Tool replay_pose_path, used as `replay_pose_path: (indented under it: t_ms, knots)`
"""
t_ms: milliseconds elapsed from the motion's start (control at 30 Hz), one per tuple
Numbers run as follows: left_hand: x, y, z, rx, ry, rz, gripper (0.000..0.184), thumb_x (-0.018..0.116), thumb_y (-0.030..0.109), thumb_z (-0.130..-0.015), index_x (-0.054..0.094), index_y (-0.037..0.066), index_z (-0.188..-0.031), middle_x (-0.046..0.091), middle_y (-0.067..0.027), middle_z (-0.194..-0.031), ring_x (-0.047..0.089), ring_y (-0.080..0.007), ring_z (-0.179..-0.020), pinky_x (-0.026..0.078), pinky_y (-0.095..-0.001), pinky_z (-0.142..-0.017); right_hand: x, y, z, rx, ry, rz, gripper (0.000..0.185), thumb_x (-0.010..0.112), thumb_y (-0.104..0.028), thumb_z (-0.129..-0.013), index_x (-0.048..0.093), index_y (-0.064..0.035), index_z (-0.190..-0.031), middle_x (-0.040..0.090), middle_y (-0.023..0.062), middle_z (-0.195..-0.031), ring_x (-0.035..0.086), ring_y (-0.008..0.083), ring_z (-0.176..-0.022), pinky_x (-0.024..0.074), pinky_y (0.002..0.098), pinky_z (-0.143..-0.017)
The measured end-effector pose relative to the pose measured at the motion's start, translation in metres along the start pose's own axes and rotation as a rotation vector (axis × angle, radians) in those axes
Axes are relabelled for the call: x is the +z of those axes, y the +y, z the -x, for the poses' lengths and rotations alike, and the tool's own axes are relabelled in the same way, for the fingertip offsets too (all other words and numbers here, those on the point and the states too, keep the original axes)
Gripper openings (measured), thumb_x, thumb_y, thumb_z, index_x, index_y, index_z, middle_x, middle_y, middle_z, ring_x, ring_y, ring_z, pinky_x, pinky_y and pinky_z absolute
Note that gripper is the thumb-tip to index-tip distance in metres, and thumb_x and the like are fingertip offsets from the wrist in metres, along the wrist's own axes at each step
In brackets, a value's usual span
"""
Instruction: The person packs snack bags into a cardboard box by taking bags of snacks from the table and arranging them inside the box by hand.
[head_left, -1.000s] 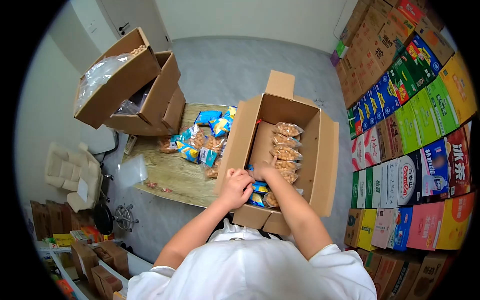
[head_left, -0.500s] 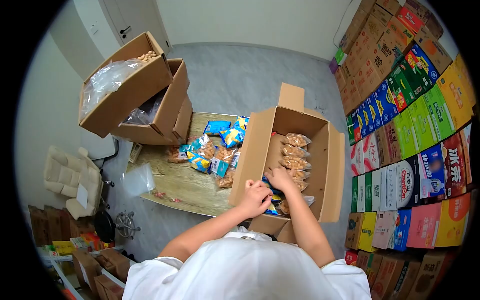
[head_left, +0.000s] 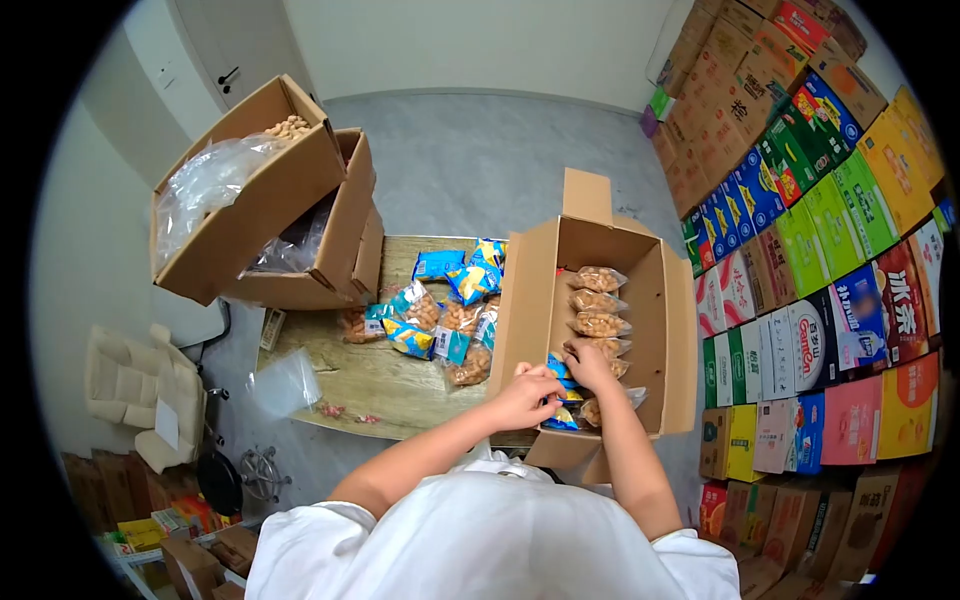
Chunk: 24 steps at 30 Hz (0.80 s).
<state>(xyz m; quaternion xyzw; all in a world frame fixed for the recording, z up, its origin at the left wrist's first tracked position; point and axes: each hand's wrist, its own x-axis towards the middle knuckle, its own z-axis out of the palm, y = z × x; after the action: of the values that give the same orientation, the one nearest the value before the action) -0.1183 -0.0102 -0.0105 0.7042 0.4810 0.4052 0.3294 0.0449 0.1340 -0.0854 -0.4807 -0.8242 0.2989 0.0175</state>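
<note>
An open cardboard box (head_left: 678,330) stands on the table before me. Inside it, clear bags of nuts (head_left: 600,302) form a column, with blue snack bags (head_left: 563,370) along the near left side. My right hand (head_left: 592,366) reaches into the box, its fingers bent down at the upper blue bag, between it and the nut bags; the fingertips are partly hidden. My left hand (head_left: 526,398) is at the box's left flap with curled fingers, close to the blue bags. What it grips, if anything, is hidden.
Loose blue snack bags (head_left: 438,265) and bagged nuts (head_left: 468,366) lie on the wooden table (head_left: 345,385) left of the box. Stacked cartons (head_left: 330,235) stand at its far left. A clear plastic bag (head_left: 285,383) hangs over the edge. Product cartons (head_left: 800,330) line the right side.
The camera view has shifted slightly. Both hands stay at the blue bags; the right hand's fingers are now bent further down, and the left hand's fingers have moved a little against the bags.
</note>
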Motion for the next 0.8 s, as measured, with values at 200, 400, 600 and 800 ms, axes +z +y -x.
replay_pose_path:
  t_ms: [200,400,600,800]
  knots:
    - [-0.008,-0.007,0.000,0.024,-0.087,0.013,0.014,0.061,0.015,-0.080,0.067,0.010,-0.092,0.060,-0.0048,-0.085,0.056,-0.0204,-0.093,0.031,-0.0387,-0.090,-0.005,-0.002,0.001,-0.216,0.165,-0.144,0.019,0.065,-0.003,-0.078,0.066,-0.0014,-0.097,0.067,0.0173,-0.091,0.065,0.0325,-0.087,0.0511,0.0370,-0.076]
    - [-0.005,-0.010,-0.001,0.045,-0.084,-0.004,0.015,0.061,0.015,-0.080,0.067,0.010,-0.093,0.061,-0.0024,-0.082,0.056,-0.0201,-0.093,0.031,-0.0391,-0.090,-0.022,-0.020,0.014,-0.113,0.361,-0.167,0.006,0.064,-0.006,-0.080,0.064,-0.0002,-0.082,0.065,0.0190,-0.076,0.064,0.0348,-0.072,0.0502,0.0403,-0.067]
    - [-0.010,-0.013,-0.002,0.083,-0.128,0.003,0.015,0.061,0.015,-0.080,0.067,0.010,-0.092,0.060,-0.0031,-0.084,0.055,-0.0200,-0.092,0.031,-0.0391,-0.089,-0.030,-0.025,0.017,0.073,0.303,-0.078,0.036,0.057,-0.034,-0.091,0.065,-0.0024,-0.075,0.063,0.0234,-0.074,0.062,0.0422,-0.072,0.0481,0.0480,-0.065]
    - [-0.010,-0.011,-0.002,0.073,-0.122,0.022,0.015,0.062,0.016,-0.079,0.068,0.010,-0.092,0.060,-0.0035,-0.084,0.055,-0.0200,-0.093,0.029,-0.0388,-0.090,-0.020,-0.010,0.009,0.067,0.257,-0.003,0.033,0.053,-0.033,-0.093,0.066,-0.0050,-0.081,0.064,0.0221,-0.076,0.063,0.0414,-0.075,0.0486,0.0499,-0.069]
